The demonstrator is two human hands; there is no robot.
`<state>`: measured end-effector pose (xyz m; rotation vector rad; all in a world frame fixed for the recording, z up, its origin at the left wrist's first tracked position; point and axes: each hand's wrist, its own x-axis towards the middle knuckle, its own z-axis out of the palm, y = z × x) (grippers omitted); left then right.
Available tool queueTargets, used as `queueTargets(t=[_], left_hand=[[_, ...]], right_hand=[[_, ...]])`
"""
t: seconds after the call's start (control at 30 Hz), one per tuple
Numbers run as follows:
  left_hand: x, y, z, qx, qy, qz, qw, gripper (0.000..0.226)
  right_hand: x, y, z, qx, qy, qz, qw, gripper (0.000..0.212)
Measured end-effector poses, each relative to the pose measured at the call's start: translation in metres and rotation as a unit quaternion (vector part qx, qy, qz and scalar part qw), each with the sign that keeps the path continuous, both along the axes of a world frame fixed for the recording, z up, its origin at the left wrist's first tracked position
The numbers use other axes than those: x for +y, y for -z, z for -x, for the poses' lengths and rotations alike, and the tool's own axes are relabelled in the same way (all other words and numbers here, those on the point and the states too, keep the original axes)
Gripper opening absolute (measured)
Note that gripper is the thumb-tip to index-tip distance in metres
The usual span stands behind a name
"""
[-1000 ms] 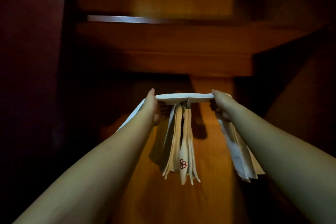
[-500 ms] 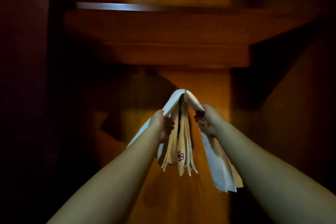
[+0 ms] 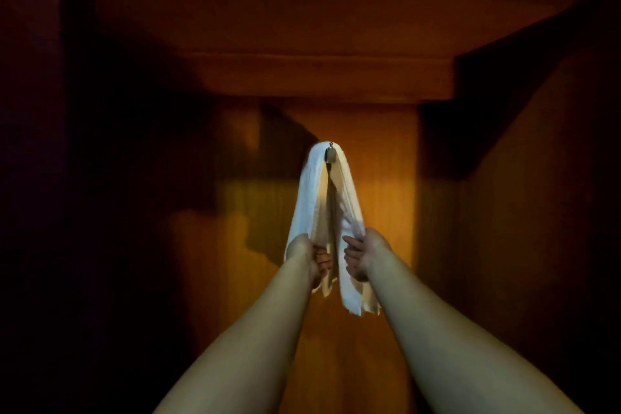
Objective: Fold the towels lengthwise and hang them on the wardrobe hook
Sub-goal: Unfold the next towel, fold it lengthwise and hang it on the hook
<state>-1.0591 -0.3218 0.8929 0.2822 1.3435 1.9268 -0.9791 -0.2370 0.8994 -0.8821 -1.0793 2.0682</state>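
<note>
Head view: white towel (image 3: 314, 191) draped over the wardrobe hook (image 3: 330, 155), both halves hanging. Left hand (image 3: 311, 257) grip pinches the left half; right hand (image 3: 361, 254) grip pinches the right half. Judgement: hanging nearly done; release remains. Other towels beneath: hidden.

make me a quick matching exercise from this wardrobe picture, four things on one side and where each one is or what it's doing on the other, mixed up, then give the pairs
Things:
1. white towel
2. metal hook
3. left hand
4. right hand

Places or states:
A. grips the towel's right hanging half
B. draped over the hook, both halves hanging down
C. grips the towel's left hanging half
D. fixed to the wooden back panel, at the towel's top

Pairs: 1-B, 2-D, 3-C, 4-A
</note>
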Motion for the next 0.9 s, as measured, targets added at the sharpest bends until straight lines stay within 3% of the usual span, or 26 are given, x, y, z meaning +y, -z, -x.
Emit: queueTargets(t=[0.1, 0.27, 0.37, 0.43, 0.53, 0.67, 0.8, 0.9], left_hand=[[-0.002, 0.014, -0.002, 0.03, 0.015, 0.065, 0.997, 0.047], [-0.031, 0.04, -0.021, 0.087, 0.048, 0.162, 0.982, 0.031], [-0.046, 0.044, -0.028, 0.132, 0.037, 0.213, 0.967, 0.024], [-0.054, 0.044, -0.028, 0.15, 0.015, 0.224, 0.963, 0.033], [-0.07, 0.048, -0.028, 0.177, -0.014, 0.227, 0.958, 0.055], [-0.102, 0.057, -0.035, 0.226, -0.012, 0.244, 0.943, 0.049], [-0.129, 0.07, -0.047, 0.352, 0.047, 0.294, 0.888, 0.037], [-0.147, 0.081, -0.063, 0.444, 0.098, 0.328, 0.828, 0.029]], right_hand=[[-0.002, 0.014, -0.003, -0.049, -0.016, -0.032, 0.998, 0.054], [-0.005, 0.042, -0.013, -0.145, -0.095, -0.103, 0.979, 0.043], [-0.003, 0.059, -0.026, -0.262, -0.126, -0.153, 0.944, 0.04], [-0.005, 0.064, -0.039, -0.322, -0.14, -0.183, 0.919, 0.041], [-0.018, 0.065, -0.063, -0.363, -0.119, -0.249, 0.89, 0.041], [-0.03, 0.07, -0.088, -0.4, -0.097, -0.346, 0.843, 0.046], [-0.052, 0.077, -0.118, -0.466, -0.077, -0.458, 0.753, 0.044], [-0.077, 0.089, -0.145, -0.489, -0.054, -0.485, 0.723, 0.048]])
